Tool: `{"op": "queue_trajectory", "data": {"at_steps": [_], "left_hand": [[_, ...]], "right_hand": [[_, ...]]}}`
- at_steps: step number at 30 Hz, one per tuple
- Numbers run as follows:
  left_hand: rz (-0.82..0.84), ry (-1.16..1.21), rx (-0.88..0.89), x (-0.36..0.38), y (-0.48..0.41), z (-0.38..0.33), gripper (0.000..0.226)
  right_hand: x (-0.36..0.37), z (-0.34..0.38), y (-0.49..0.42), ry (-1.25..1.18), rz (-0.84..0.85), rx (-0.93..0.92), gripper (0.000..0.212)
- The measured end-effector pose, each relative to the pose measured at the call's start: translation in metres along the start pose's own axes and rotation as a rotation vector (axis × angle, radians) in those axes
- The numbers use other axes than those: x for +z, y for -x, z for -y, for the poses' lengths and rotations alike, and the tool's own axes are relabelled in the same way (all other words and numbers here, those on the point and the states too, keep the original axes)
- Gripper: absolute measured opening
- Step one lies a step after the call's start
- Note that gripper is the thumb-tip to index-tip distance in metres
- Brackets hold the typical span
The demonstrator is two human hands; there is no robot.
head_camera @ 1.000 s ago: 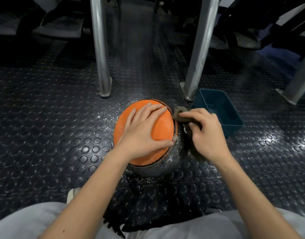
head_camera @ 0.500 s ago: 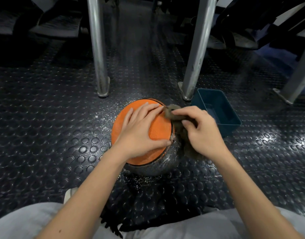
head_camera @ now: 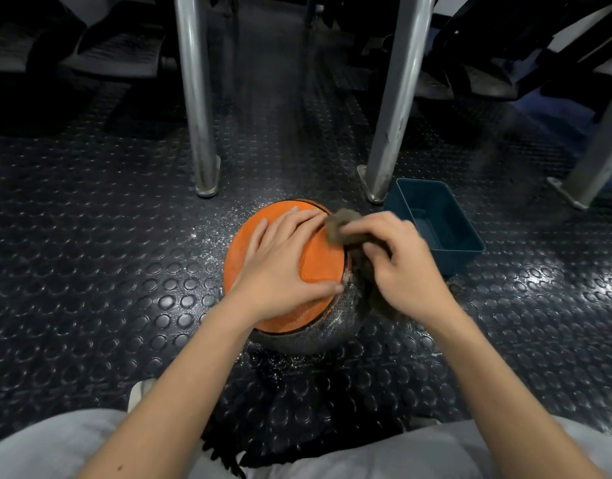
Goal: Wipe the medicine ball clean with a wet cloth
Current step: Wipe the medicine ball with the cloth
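Head view: the left grip lies flat and unclenched on the medicine ball, steadying it on the floor, so the right grip, clutching the cloth, can scrub its upper-right edge.

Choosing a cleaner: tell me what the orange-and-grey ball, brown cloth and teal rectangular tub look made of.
Orange-and-grey medicine ball: probably rubber, matt, finely pebbled grain. Brown cloth: soft fuzzy fabric, bunched in the right hand; fibre unclear. Teal rectangular tub: likely moulded plastic, smooth thin walls.
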State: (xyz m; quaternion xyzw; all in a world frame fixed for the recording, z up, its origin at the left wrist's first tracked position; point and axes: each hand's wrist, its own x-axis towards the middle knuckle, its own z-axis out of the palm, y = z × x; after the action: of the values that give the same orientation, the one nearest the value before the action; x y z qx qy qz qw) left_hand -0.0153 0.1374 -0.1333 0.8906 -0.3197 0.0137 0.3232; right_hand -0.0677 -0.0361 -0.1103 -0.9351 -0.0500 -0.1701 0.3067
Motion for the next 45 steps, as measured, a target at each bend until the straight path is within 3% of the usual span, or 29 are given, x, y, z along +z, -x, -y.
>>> {"op": "queue_trajectory", "data": {"at_steps": [3,9,11,15,18,21,24,26,28,30,32,34,39,45], "left_hand": [[-0.012,0.014,-0.013,-0.001,0.000,0.002,0.098],[0.019,0.004,0.011,0.000,0.000,-0.002,0.092],[0.024,-0.001,0.019,0.001,0.000,-0.003,0.093],[0.010,0.003,-0.002,0.001,0.000,-0.001,0.094],[-0.004,0.032,-0.004,0.000,0.000,0.002,0.098],[0.010,0.018,0.003,-0.001,0.000,0.002,0.095],[0.017,0.007,0.008,-0.001,-0.001,0.000,0.092],[0.004,0.009,0.000,0.000,-0.001,0.001,0.092],[-0.016,0.020,-0.021,0.000,0.000,0.003,0.097],[-0.035,0.034,-0.034,-0.001,0.000,0.005,0.102],[-0.031,0.049,-0.035,-0.003,0.001,0.006,0.102],[-0.015,0.055,-0.034,-0.004,0.001,0.006,0.098],[-0.020,0.009,-0.007,0.001,0.000,0.001,0.096],[-0.048,-0.007,-0.019,0.005,0.001,-0.002,0.094]], "right_hand": [[-0.008,0.009,0.000,0.014,0.213,-0.174,0.039],[0.001,-0.028,-0.004,0.083,-0.045,0.216,0.045],[0.004,-0.022,0.000,0.106,-0.041,0.197,0.042],[-0.015,0.007,0.001,-0.011,0.262,-0.087,0.041],[-0.030,0.003,0.000,-0.026,0.402,-0.090,0.050],[-0.028,-0.013,-0.001,0.037,0.259,0.024,0.055],[-0.007,-0.021,0.001,0.156,0.006,0.137,0.046],[0.001,-0.015,0.004,0.176,-0.058,0.130,0.041],[-0.004,-0.005,0.004,0.120,0.024,0.006,0.039],[-0.014,0.004,0.004,0.057,0.210,-0.097,0.038],[-0.025,0.003,0.002,0.020,0.337,-0.090,0.040],[-0.025,-0.010,0.000,0.040,0.293,-0.012,0.044],[-0.001,-0.028,0.000,0.131,-0.060,0.178,0.041],[-0.008,0.005,0.002,0.067,0.082,-0.073,0.040]]}}
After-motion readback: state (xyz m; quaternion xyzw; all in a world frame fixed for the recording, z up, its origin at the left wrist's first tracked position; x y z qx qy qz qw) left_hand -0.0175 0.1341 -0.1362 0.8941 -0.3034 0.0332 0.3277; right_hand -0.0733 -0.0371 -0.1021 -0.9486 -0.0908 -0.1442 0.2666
